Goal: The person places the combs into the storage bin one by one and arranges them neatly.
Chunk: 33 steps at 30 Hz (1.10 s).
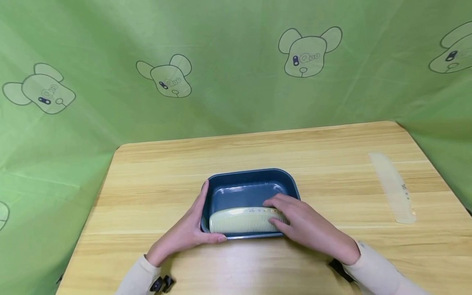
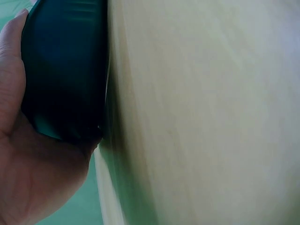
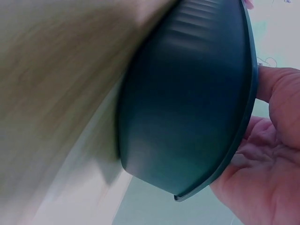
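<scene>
A dark blue rectangular tray (image 1: 236, 197) sits on the wooden table in the head view. Inside it, along the near wall, a pale cream comb (image 1: 239, 221) lies lengthwise with its teeth toward the near side. My left hand (image 1: 186, 230) grips the tray's left end, the thumb along the near rim and the fingers at the left wall. My right hand (image 1: 306, 223) reaches over the right near corner and holds the comb's right end between thumb and fingers. Both wrist views show the tray's dark outer wall (image 3: 187, 103); the comb is hidden there.
A second pale comb (image 1: 392, 186) lies flat on the wooden table (image 1: 147, 172) at the right. Green cloth (image 1: 236, 106) printed with bear-head outlines hangs behind the table and along its sides.
</scene>
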Each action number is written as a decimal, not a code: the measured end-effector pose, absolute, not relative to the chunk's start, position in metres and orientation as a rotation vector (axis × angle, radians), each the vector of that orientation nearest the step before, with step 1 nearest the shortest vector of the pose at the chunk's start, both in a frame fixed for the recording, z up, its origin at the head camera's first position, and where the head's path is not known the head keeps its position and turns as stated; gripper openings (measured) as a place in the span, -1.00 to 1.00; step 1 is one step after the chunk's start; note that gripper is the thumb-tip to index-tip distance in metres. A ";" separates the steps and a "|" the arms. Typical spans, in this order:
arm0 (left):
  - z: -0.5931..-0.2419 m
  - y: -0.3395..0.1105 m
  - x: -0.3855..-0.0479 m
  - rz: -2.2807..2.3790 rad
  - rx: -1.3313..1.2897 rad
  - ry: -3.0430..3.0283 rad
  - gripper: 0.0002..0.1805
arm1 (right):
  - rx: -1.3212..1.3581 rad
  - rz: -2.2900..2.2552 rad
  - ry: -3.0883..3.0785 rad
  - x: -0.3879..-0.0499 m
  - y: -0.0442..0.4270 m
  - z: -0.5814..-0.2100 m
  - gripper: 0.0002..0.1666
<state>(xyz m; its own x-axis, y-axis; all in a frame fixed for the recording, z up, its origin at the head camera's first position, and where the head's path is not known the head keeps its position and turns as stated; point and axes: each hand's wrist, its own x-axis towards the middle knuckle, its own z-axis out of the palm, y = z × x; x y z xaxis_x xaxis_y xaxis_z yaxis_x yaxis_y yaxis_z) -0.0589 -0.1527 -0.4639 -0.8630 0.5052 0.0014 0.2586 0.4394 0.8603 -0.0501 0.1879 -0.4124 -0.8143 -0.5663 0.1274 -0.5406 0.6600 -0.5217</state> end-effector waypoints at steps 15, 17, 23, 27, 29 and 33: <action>-0.465 -0.152 -0.059 1.394 0.667 2.435 0.65 | -0.912 -1.324 2.781 -0.048 0.200 -0.421 -0.53; -0.465 -0.152 -0.059 1.395 0.668 2.434 0.65 | -0.890 -1.401 2.779 -0.048 0.204 -0.422 -0.52; -0.464 -0.152 -0.060 1.402 0.663 2.430 0.66 | -0.775 -1.569 2.760 -0.049 0.216 -0.420 -0.49; -0.464 -0.153 -0.060 1.393 0.660 2.435 0.66 | -0.655 -1.637 2.737 -0.048 0.225 -0.416 -0.54; -0.464 -0.154 -0.060 1.390 0.660 2.435 0.66 | -0.602 -1.657 2.736 -0.047 0.230 -0.414 -0.56; -0.464 -0.154 -0.060 1.389 0.661 2.431 0.65 | -0.541 -1.667 2.769 -0.046 0.241 -0.413 -0.55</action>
